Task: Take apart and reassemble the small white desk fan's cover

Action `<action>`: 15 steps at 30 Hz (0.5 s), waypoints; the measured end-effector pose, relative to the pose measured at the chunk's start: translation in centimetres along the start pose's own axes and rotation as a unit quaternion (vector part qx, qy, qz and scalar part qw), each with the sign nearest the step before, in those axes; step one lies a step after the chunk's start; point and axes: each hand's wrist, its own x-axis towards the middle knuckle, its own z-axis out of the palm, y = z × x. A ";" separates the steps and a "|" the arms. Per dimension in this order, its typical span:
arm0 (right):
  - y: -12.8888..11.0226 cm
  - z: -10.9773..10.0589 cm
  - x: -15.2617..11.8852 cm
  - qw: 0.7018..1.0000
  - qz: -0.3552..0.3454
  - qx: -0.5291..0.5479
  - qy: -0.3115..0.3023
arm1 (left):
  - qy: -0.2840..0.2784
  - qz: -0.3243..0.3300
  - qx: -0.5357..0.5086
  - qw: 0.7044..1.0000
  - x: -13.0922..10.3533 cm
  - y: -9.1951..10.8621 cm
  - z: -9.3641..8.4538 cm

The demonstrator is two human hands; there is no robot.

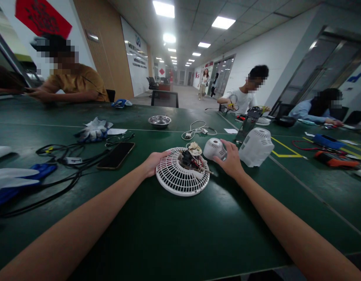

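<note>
A round white fan grille (pixel 180 186) lies on the green table in front of me, its exposed motor and wiring (pixel 192 159) facing up. At the grille's left rim, my left hand (pixel 155 162) is closed on the edge, with its fingertips partly hidden. To the right, my right hand (pixel 231 160) has its thumb and fingers around a rounded white vented motor cover (pixel 213 149). The cover is close beside the motor, and I cannot tell whether it touches the table. A white slotted plastic housing (pixel 256 148) stands just right of that hand.
Behind the grille are a white cable (pixel 195 130) and a metal bowl (pixel 159 121). A phone (pixel 116 155), black cables (pixel 72 156) and work gloves (pixel 95 129) lie leftward. An orange-and-black meter (pixel 338 159) is at the right. Several other people sit or walk beyond.
</note>
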 end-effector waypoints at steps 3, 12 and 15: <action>2.3 0.6 0.4 0.997 0.063 0.025 -0.034 | 0.015 0.007 0.003 1.000 0.3 -0.1 -0.2; -1.1 0.8 0.3 0.788 0.371 0.487 -0.063 | 0.066 0.107 0.107 0.986 1.3 -0.3 -0.9; -3.8 0.4 -0.1 0.740 0.368 0.553 -0.106 | 0.128 0.237 0.253 0.929 1.0 0.0 -0.8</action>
